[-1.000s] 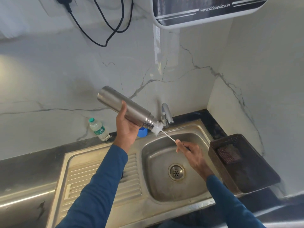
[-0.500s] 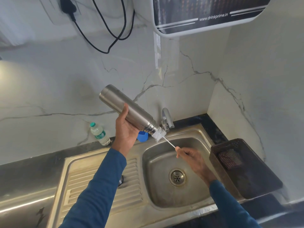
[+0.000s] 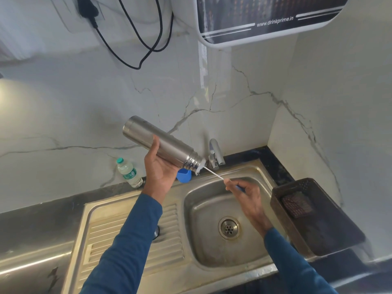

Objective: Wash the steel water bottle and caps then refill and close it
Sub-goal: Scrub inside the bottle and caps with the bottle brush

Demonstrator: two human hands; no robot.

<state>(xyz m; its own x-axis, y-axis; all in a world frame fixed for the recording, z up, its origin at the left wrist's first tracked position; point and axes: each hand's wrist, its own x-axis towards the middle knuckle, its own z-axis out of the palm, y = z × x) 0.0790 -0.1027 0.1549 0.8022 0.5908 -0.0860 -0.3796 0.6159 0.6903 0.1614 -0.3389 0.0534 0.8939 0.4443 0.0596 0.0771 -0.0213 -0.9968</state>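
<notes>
The steel bottle is gripped by the left hand and tilted mouth-down above the sink. The bottle brush is pinched by the right hand, bristles at the bottle mouth. A blue cap is seen behind.

Home kitchen, wash area. A steel sink with drainboard and tap is set into a dark table; marble-look walls are seen behind. A water purifier is mounted above.
</notes>
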